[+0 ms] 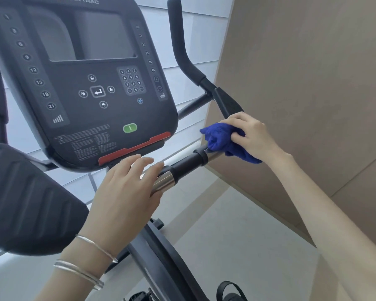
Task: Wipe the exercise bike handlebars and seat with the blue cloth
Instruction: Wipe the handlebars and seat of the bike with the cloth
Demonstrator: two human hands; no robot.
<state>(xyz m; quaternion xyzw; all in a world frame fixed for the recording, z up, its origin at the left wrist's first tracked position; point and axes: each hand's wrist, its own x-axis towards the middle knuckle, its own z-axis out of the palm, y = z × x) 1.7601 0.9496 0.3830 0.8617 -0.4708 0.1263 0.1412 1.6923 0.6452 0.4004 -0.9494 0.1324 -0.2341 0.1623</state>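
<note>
- Blue cloth point(219, 137): bunched into a wad at 3 o'clock of the console point(91, 83), pressed onto the handlebar point(187, 161) where the black sleeve gives way to bright metal. A loose tail hangs below the bar toward 5 o'clock.
- Right hand point(250, 133): its fingers point(237, 136) curl over the wad and clamp it against the bar from above. We cannot see the thumb.
- Left hand point(126, 187): at 8 o'clock of the cloth, laid on the chrome section point(164, 182). Its fingers point(143, 164) lie straight and close together across the bar, gripping nothing. Two bangles point(89, 268) sit on the wrist.
- Handling, our judgement: the cloth looks light, soft and limp, so it should wrap round a tube easily, though the free tail may drag or snag. It is best held with the wad in the palm and the fingers folded round the bar.
- The bar looks rigid and fixed. The chrome is likely slick, the black sleeve grippier, so the cloth may catch at the collar between them.
- The upright grip point(180, 51) rises at 12 o'clock of the cloth. Its foam-like cover probably gives friction.
- A ribbed dark pad point(20, 192) sits at 9 o'clock of the left hand.
- The seat is not in view.
</note>
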